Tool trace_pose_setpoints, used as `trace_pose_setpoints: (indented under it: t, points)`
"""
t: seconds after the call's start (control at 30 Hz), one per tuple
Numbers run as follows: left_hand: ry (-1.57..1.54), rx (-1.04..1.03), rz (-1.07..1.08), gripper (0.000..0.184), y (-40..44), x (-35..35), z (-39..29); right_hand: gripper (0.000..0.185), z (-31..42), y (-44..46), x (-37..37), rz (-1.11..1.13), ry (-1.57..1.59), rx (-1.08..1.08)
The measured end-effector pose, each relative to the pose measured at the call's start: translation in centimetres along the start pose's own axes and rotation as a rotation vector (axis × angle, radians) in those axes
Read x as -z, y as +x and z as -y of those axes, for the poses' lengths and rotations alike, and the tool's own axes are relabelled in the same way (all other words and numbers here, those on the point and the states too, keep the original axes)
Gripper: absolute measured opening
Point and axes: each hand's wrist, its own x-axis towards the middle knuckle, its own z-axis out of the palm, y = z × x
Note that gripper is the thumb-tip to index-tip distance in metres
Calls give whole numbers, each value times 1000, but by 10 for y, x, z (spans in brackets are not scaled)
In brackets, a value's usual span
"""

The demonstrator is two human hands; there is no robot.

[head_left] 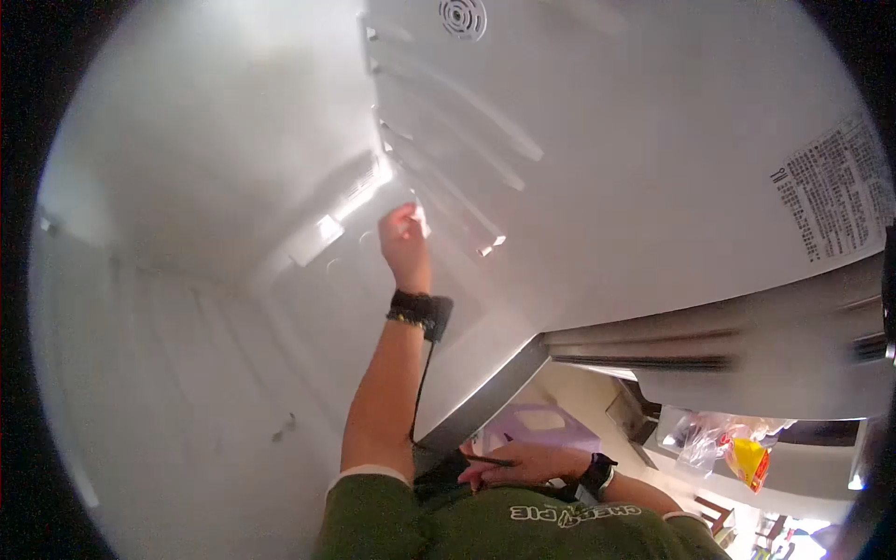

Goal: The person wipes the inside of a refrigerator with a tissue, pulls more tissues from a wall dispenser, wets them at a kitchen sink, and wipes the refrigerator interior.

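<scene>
My left hand reaches deep into a white-walled refrigerator compartment, close to the corner by the side ribs and a bright strip. Its fingers are curled closed around something whitish, too blurred to name. A black wristband with a small dark box sits on that wrist, and a dark cord runs down from it. My right hand is low, in front of my waist, with a watch on the wrist. Its fingers look curled at a dark strip, partly hidden.
Ribs line the inner wall, below a round vent. A printed label is at the right. Beyond the metallic edge are a purple container and plastic bags with a yellow packet.
</scene>
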Motion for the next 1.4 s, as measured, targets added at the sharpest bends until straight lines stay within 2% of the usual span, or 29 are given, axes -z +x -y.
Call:
trace_pose_setpoints:
  t: [0.1, 0.2, 0.27, 0.3, 0.4, 0.53, 0.57, 0.63, 0.67, 0.73, 0.8, 0.83, 0.87, 0.9, 1.0, 1.07, 1.17, 1.23, 1.3, 1.4]
  points:
    - [-172, 76, 149, 12, 0, -18, 22, 39, -3, -2, 6, 52, -78, -31]
    - [3, 93, 71, 12, -43, -36, 28, 39, -7, -8, 2, -10, -6, -28]
    - [-88, 231, 152, 14, -77, -35, 21, 40, 0, -7, 5, 7, -59, -48]
    - [23, 217, 181, 9, -87, -33, 21, 40, 4, -7, 5, 19, -83, -60]
    - [-231, 309, 218, 6, -104, -34, 17, 38, 10, -7, 3, 15, -39, -45]
    - [-196, 121, 224, 13, -111, -33, -17, 35, -1, -2, -3, 18, -9, -32]
    - [-90, -22, 285, 17, -120, -34, 5, 34, 4, -1, -2, 23, -2, -24]
    - [-37, -108, 501, 17, -142, -22, -11, 34, 5, 2, -4, 40, -19, -14]
    - [12, -225, 611, 17, -153, -18, 2, 34, 5, 4, -5, 49, -42, -12]
    - [86, -155, 814, 8, -161, -6, 4, 33, 7, 5, -7, 51, -101, 6]
    - [134, 12, 693, 10, -147, 8, 6, 33, 13, 7, -5, 37, -173, 43]
    - [160, -166, 598, 5, -126, 18, 12, 32, 11, 6, -6, 54, -136, -11]
    - [302, -177, 574, 15, -101, 30, 12, 32, 7, 5, -7, 72, -98, -66]
    - [268, -129, 482, 12, -76, 40, 12, 32, 5, 4, -6, 88, -64, -120]
    - [650, -338, 188, 9, 13, 61, 30, 39, 18, -3, -6, 24, 15, -134]
    - [746, -502, 216, 10, 65, 62, 46, 41, 19, -6, -3, 18, -6, -151]
    - [724, -591, 349, 11, 90, 37, 25, 36, 14, -10, -3, -12, 64, -167]
    - [871, -598, 369, 14, 107, 20, 42, 34, 4, -9, -5, -48, 129, -154]
    - [1049, -614, 379, 19, 118, 13, 73, 34, -7, -10, -5, -84, 172, -140]
    - [1032, -783, 303, 24, 119, 10, 101, 34, -10, -13, -4, -131, 209, -141]
